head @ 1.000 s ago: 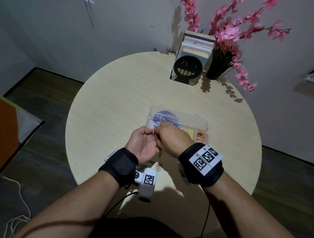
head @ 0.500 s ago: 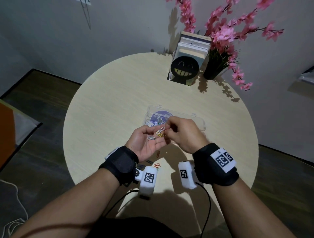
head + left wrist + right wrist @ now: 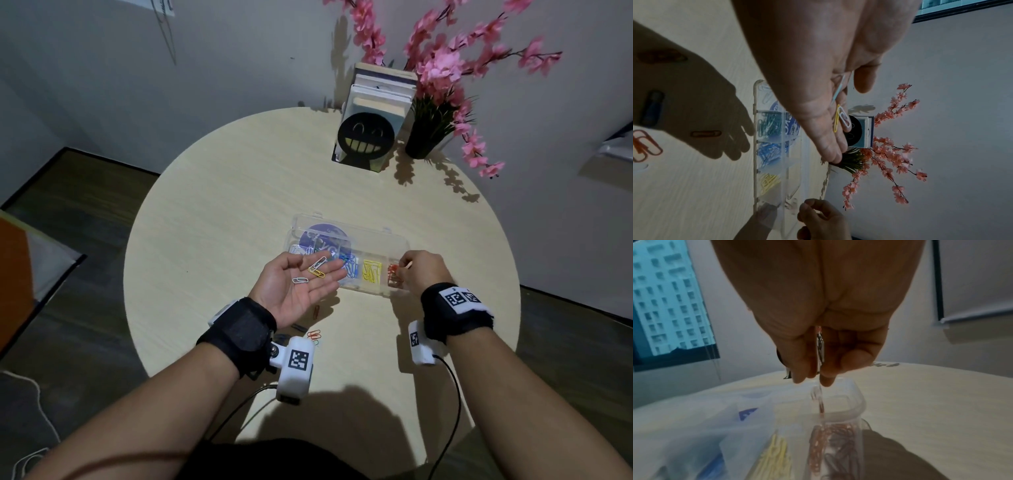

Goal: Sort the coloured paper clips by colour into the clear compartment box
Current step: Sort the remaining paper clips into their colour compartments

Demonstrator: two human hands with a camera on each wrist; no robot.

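The clear compartment box (image 3: 401,240) lies open on the round table and holds green, blue, yellow (image 3: 371,272) and red clips (image 3: 394,274) in separate sections. My left hand (image 3: 308,279) is flat, palm up, in front of the box's left half. A yellow clip (image 3: 317,273) and two white clips (image 3: 300,280) lie on it; the yellow clip (image 3: 836,119) also shows in the left wrist view. My right hand (image 3: 407,269) hovers over the red section and pinches a red paper clip (image 3: 820,400), which hangs blurred from the fingertips above the red pile (image 3: 830,443).
Loose orange clips (image 3: 314,335) and a blue clip (image 3: 299,328) lie on the table near my left wrist. A black smiley bookend with books (image 3: 364,140) and a dark vase of pink flowers (image 3: 424,137) stand at the table's far edge.
My right hand left the left palm and moved right to above the red section, taking a red clip along. The left hand spread flat with its remaining clips.
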